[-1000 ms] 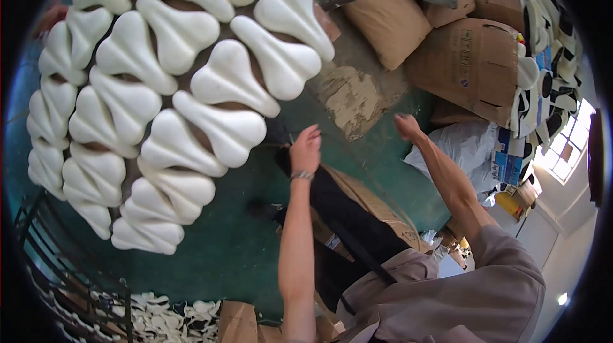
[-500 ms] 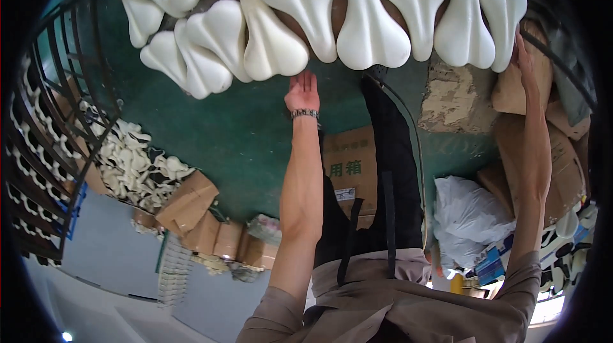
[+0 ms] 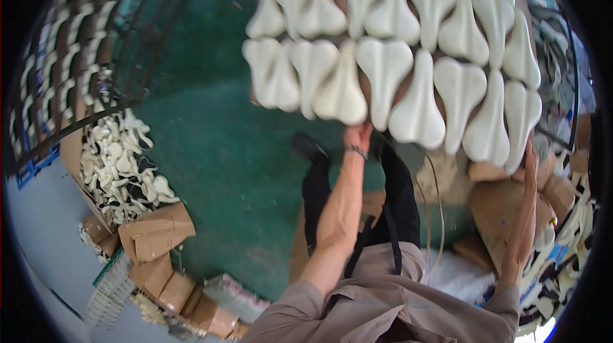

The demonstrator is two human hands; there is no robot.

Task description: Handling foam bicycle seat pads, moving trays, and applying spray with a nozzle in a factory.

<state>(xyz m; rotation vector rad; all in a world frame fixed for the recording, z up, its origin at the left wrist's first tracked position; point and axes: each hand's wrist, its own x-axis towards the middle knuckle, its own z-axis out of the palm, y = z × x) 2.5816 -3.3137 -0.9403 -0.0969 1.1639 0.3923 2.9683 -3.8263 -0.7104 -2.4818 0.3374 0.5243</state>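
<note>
A brown board (image 3: 366,85) lies ahead of me, loaded with rows of white, saddle-shaped foam pads (image 3: 417,108). The pads sit close together, wide and narrow ends alternating, and hide most of the board. My left hand (image 3: 358,134) holds the board's near edge, its fingertips out of sight beneath the pads. At the near right corner my right hand (image 3: 531,159) grips the board's side, upright beside the last pad, fingers partly hidden.
A dark rack (image 3: 83,124) with more pads stands on the left, above a heap of loose pads (image 3: 124,164). Cardboard boxes (image 3: 156,231) line the lower left. At the right are more cartons (image 3: 511,212) and a white plastic bag (image 3: 460,273). A hose (image 3: 439,205) hangs near my leg.
The view has swung, showing more rows of pads on the board. The left hand, open with its palm up earlier, now grips the near edge. My legs have moved apart.
</note>
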